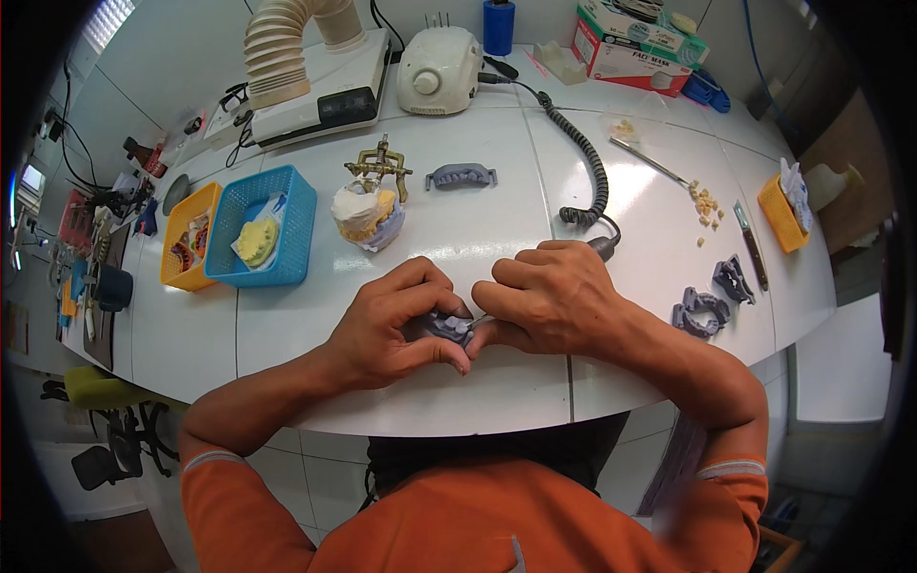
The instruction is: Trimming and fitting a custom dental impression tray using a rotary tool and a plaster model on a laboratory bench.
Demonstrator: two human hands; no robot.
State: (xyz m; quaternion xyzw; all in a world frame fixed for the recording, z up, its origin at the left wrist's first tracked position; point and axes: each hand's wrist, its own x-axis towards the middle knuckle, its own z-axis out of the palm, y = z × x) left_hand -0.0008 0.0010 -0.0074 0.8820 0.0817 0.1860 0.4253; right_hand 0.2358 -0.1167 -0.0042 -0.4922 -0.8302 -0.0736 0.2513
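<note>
Near the table's front edge, my left hand (396,320) is closed around a small grey dental model (449,327) with pale teeth on it. Fingers and thumb cover much of that model. My right hand (546,296) is closed on a rotary handpiece (602,248), whose dark rear end shows behind the knuckles. A thin metal tip sticks out between thumb and forefinger, against the model's right side. Most of the handpiece is hidden in the hand. Its coiled cord (597,172) runs back to a white control unit (439,72).
An articulator (380,170) with a plaster model and a grey dental model (461,177) lie ahead. Blue (306,224) and yellow (170,234) baskets stand left. Rightward are loose tooth-coloured pieces (705,202), a knife (752,248) and grey model parts (700,313). A dust extractor (334,105) stands behind.
</note>
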